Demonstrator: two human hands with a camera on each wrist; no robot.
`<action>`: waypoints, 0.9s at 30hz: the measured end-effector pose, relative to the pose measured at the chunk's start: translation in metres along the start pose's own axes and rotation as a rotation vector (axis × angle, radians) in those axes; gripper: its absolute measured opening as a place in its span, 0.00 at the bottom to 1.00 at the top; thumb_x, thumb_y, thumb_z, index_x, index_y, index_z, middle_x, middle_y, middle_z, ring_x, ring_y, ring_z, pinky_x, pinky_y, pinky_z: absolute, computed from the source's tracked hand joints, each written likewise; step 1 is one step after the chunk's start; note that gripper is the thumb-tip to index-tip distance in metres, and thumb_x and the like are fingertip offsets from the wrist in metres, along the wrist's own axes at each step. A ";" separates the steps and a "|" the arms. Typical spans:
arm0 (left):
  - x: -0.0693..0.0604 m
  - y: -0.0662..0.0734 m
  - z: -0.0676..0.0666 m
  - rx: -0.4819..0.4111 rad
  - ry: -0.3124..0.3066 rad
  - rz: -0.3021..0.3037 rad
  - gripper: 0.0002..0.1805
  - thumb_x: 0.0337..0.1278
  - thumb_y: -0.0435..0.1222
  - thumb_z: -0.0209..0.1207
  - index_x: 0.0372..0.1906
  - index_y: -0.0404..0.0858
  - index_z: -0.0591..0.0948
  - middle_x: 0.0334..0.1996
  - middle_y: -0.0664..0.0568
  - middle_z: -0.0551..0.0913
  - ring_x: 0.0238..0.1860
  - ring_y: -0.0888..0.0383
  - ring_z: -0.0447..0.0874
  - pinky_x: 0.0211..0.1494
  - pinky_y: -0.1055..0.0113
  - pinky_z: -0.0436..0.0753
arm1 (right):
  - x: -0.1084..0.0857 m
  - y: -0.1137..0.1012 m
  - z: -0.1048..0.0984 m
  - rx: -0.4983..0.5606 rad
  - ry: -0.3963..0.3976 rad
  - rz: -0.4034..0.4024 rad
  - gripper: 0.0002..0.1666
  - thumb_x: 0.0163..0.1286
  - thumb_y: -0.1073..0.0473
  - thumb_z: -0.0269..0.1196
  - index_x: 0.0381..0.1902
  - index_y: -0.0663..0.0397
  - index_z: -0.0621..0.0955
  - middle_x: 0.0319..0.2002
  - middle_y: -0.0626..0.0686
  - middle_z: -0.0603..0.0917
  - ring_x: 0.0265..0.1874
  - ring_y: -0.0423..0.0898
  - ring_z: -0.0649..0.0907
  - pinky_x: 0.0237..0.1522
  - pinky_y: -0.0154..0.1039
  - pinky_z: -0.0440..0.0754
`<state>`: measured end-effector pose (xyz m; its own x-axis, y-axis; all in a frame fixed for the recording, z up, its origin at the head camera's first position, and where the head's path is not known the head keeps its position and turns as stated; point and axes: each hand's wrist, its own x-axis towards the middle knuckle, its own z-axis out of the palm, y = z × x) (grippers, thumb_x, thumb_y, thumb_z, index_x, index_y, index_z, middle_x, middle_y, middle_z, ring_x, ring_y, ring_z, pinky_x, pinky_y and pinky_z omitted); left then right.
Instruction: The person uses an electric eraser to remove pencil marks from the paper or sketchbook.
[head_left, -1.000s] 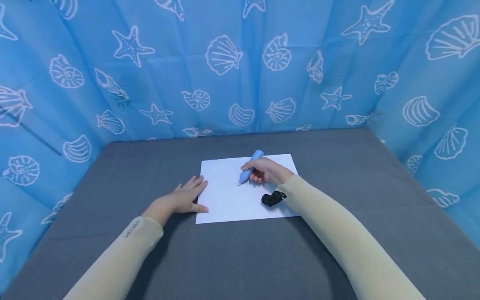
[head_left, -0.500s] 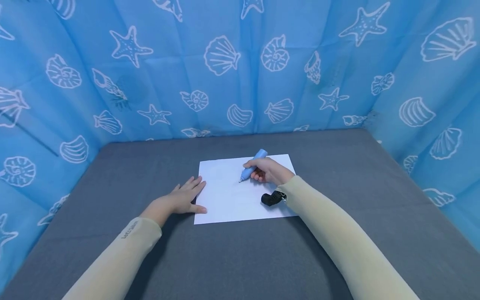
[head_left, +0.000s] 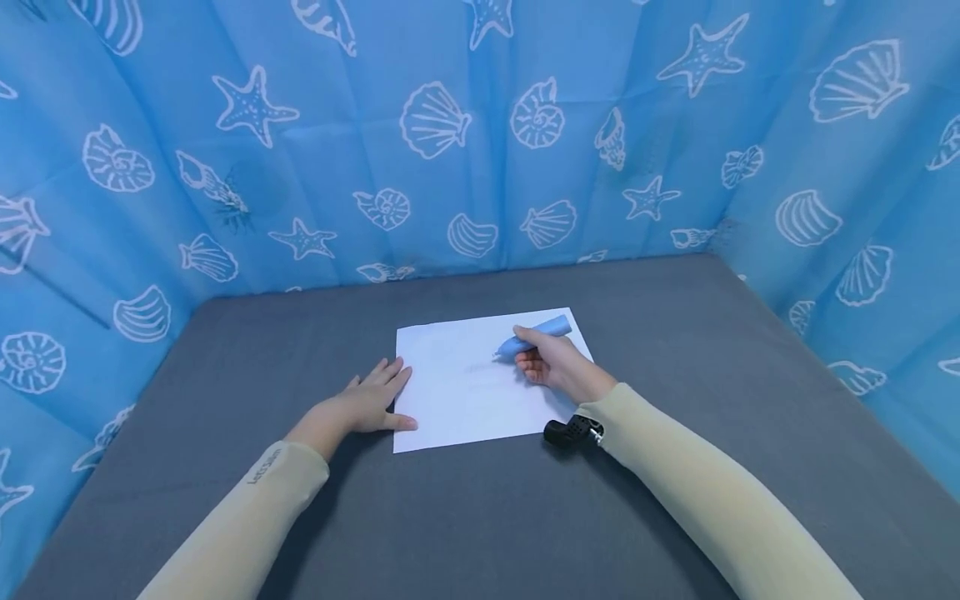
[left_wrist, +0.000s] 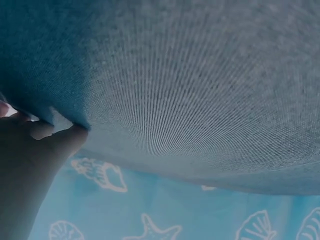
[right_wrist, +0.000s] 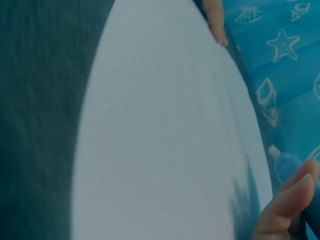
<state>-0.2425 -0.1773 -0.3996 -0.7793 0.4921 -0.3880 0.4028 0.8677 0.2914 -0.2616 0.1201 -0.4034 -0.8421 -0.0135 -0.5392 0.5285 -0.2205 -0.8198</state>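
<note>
A white sheet of paper [head_left: 450,400] lies on the grey-covered table. My right hand [head_left: 551,360] pinches a thick light-blue pen [head_left: 553,326] above the right half of the sheet. The pen leans far over, its pale tip pointing left. In the right wrist view, the tip of the blue pen [right_wrist: 286,165] looks raised off the paper, with a shadow below. My left hand [head_left: 363,406] rests with spread fingers at the sheet's left edge, thumb and fingertips on the paper. In the left wrist view, only part of the left hand [left_wrist: 37,155] shows, dark against the cloth.
Grey cloth [head_left: 480,517] covers the table around the sheet. A blue curtain [head_left: 480,167] with white shells and starfish hangs behind and at both sides. A small black wrist device [head_left: 572,432] sits under the right sleeve cuff, over the paper's lower right corner.
My right hand has moved right and a little nearer, and the pen has tipped to a flatter slant with its tip shifted right. My left hand stays on the sheet's edge.
</note>
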 end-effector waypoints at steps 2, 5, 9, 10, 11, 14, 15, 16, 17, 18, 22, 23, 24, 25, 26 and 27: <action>0.000 0.001 0.000 -0.001 -0.008 -0.015 0.54 0.59 0.60 0.58 0.77 0.35 0.48 0.77 0.39 0.41 0.76 0.40 0.33 0.70 0.35 0.41 | -0.003 0.003 0.000 0.039 0.018 -0.013 0.18 0.72 0.50 0.60 0.29 0.60 0.77 0.17 0.50 0.77 0.14 0.38 0.75 0.18 0.29 0.75; 0.002 0.002 -0.001 0.002 -0.012 -0.028 0.53 0.59 0.60 0.58 0.77 0.35 0.48 0.77 0.40 0.41 0.76 0.40 0.33 0.70 0.35 0.42 | -0.005 0.010 0.004 0.116 0.047 -0.031 0.16 0.71 0.54 0.62 0.28 0.60 0.77 0.18 0.50 0.78 0.15 0.39 0.77 0.19 0.30 0.76; 0.005 0.002 -0.002 0.000 -0.013 -0.028 0.53 0.59 0.59 0.59 0.77 0.35 0.48 0.77 0.40 0.41 0.76 0.40 0.32 0.71 0.36 0.42 | -0.007 0.023 0.013 0.204 0.116 -0.055 0.13 0.69 0.58 0.63 0.27 0.61 0.77 0.17 0.51 0.78 0.15 0.40 0.79 0.19 0.30 0.78; 0.006 0.002 -0.002 -0.005 -0.014 -0.026 0.53 0.59 0.59 0.59 0.77 0.35 0.48 0.77 0.40 0.41 0.76 0.40 0.32 0.71 0.36 0.41 | -0.008 0.026 0.015 0.217 0.129 -0.060 0.13 0.68 0.59 0.63 0.27 0.61 0.77 0.17 0.51 0.78 0.14 0.40 0.79 0.19 0.30 0.78; 0.007 0.002 -0.002 -0.006 -0.015 -0.023 0.53 0.60 0.59 0.59 0.77 0.35 0.47 0.77 0.40 0.41 0.76 0.40 0.32 0.71 0.36 0.41 | -0.008 0.029 0.018 0.224 0.139 -0.068 0.12 0.68 0.60 0.64 0.27 0.61 0.78 0.16 0.52 0.79 0.14 0.40 0.80 0.19 0.30 0.79; 0.008 0.002 -0.001 -0.010 -0.017 -0.021 0.53 0.60 0.59 0.58 0.77 0.35 0.47 0.77 0.40 0.41 0.76 0.40 0.32 0.71 0.36 0.41 | -0.008 0.035 0.027 0.223 0.136 -0.105 0.09 0.66 0.62 0.65 0.29 0.63 0.79 0.16 0.53 0.80 0.14 0.41 0.81 0.20 0.30 0.81; 0.008 0.001 -0.001 -0.012 -0.018 -0.023 0.53 0.60 0.59 0.58 0.77 0.35 0.47 0.77 0.40 0.41 0.76 0.40 0.32 0.71 0.36 0.41 | -0.007 0.037 0.030 0.213 0.133 -0.116 0.09 0.66 0.63 0.65 0.30 0.64 0.79 0.16 0.53 0.80 0.14 0.41 0.82 0.20 0.31 0.81; 0.008 0.001 0.000 -0.014 -0.018 -0.024 0.53 0.60 0.59 0.59 0.77 0.35 0.47 0.77 0.40 0.41 0.76 0.40 0.32 0.71 0.36 0.40 | -0.007 0.038 0.032 0.200 0.132 -0.125 0.08 0.65 0.64 0.66 0.31 0.65 0.79 0.16 0.54 0.80 0.14 0.41 0.82 0.20 0.30 0.81; 0.008 0.001 0.001 -0.016 -0.018 -0.025 0.53 0.60 0.59 0.59 0.77 0.35 0.48 0.77 0.40 0.41 0.76 0.40 0.32 0.71 0.36 0.40 | -0.006 0.040 0.034 0.183 0.136 -0.135 0.09 0.65 0.64 0.66 0.31 0.65 0.79 0.17 0.54 0.80 0.14 0.41 0.82 0.20 0.30 0.81; 0.008 0.000 0.001 -0.018 -0.017 -0.023 0.53 0.60 0.59 0.59 0.77 0.35 0.48 0.77 0.40 0.41 0.76 0.40 0.32 0.71 0.36 0.40 | -0.006 0.041 0.035 0.164 0.141 -0.144 0.09 0.65 0.63 0.66 0.31 0.66 0.78 0.16 0.54 0.80 0.14 0.40 0.82 0.20 0.30 0.81; 0.010 -0.002 0.006 -0.026 -0.011 -0.013 0.53 0.59 0.59 0.59 0.77 0.35 0.48 0.77 0.40 0.41 0.76 0.40 0.32 0.71 0.36 0.40 | -0.005 0.042 0.037 0.104 0.194 -0.141 0.12 0.65 0.61 0.66 0.33 0.66 0.77 0.16 0.53 0.79 0.13 0.39 0.80 0.19 0.29 0.79; 0.011 -0.002 0.007 -0.026 -0.010 -0.013 0.53 0.59 0.59 0.59 0.77 0.36 0.47 0.77 0.40 0.41 0.76 0.41 0.32 0.71 0.36 0.40 | -0.005 0.042 0.036 0.097 0.207 -0.138 0.12 0.65 0.60 0.65 0.34 0.66 0.77 0.16 0.53 0.79 0.13 0.39 0.80 0.18 0.29 0.79; 0.012 -0.003 0.008 -0.024 -0.011 -0.011 0.54 0.59 0.60 0.59 0.77 0.36 0.47 0.77 0.40 0.41 0.76 0.41 0.32 0.71 0.36 0.40 | -0.005 0.041 0.035 0.094 0.219 -0.134 0.12 0.65 0.60 0.65 0.35 0.66 0.76 0.16 0.53 0.79 0.13 0.39 0.80 0.18 0.29 0.79; 0.012 -0.003 0.008 -0.024 -0.011 -0.011 0.54 0.59 0.60 0.59 0.77 0.36 0.47 0.77 0.40 0.41 0.76 0.41 0.32 0.71 0.36 0.40 | -0.005 0.041 0.033 0.092 0.232 -0.130 0.13 0.65 0.60 0.65 0.36 0.66 0.76 0.16 0.52 0.79 0.12 0.39 0.79 0.18 0.28 0.78; 0.013 -0.003 0.009 -0.024 -0.010 -0.010 0.54 0.58 0.60 0.58 0.77 0.36 0.47 0.77 0.41 0.41 0.76 0.41 0.32 0.71 0.36 0.40 | -0.004 0.040 0.031 0.095 0.244 -0.130 0.13 0.65 0.60 0.65 0.36 0.66 0.76 0.16 0.52 0.78 0.12 0.39 0.79 0.18 0.28 0.78; 0.013 -0.003 0.010 -0.022 -0.010 -0.010 0.54 0.58 0.61 0.58 0.77 0.36 0.47 0.77 0.41 0.41 0.76 0.41 0.32 0.71 0.36 0.40 | -0.004 0.039 0.029 0.096 0.258 -0.132 0.12 0.64 0.61 0.65 0.36 0.66 0.76 0.16 0.52 0.78 0.12 0.39 0.79 0.18 0.28 0.77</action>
<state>-0.2494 -0.1727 -0.4141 -0.7783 0.4844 -0.3995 0.3847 0.8707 0.3063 -0.2406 0.0836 -0.4274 -0.8409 0.2671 -0.4707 0.3935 -0.2953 -0.8706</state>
